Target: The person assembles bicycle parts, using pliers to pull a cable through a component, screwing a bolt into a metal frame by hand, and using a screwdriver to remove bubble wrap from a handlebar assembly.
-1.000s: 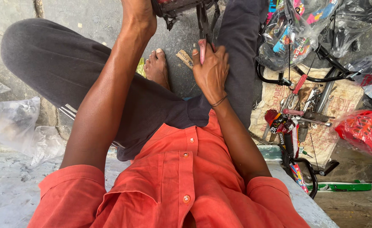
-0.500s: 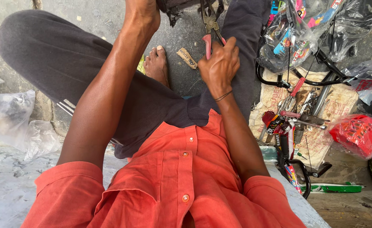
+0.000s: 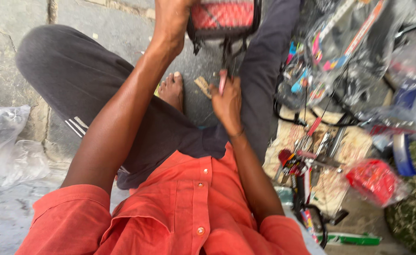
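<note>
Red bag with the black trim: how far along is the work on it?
Done: nothing visibly finished; the work spot is hidden at the top edge. In hand: the left hand steadies the red bag while the right hand grips a pink-handled tool pointed up at a black strap below it. Left: cannot tell; more tools lie at the right.
</note>
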